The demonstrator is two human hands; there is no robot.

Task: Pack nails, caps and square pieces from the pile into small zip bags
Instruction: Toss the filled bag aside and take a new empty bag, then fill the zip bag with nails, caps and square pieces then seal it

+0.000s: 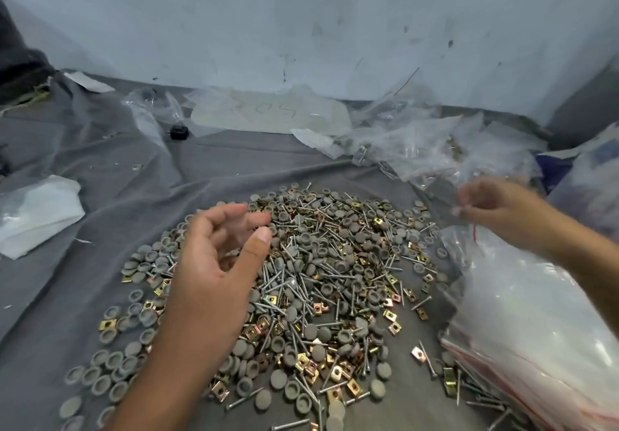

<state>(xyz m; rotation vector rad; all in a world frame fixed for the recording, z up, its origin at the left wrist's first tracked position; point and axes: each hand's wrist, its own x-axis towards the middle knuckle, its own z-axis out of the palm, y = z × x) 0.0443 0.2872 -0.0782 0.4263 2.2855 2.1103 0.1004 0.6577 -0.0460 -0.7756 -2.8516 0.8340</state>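
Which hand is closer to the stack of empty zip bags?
Right. The right hand is just above the zip bags; the left hand hovers over the pile.

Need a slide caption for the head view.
Left hand hovers over the pile; right hand pinches a small clear bag.

Pile (301, 283) center; bags (522, 323) right, tissue (37, 212) left.

This looks like a makeshift packing spot on a floor, a small workshop or storeroom corner. A wrinkled grey cloth (100, 169) spreads under a heaped pile (318, 273) of hardware at centre frame, a scuffed, marked white wall (301, 21) fills the top, and crumpled clear plastic bags (435, 142) litter its base at upper right.
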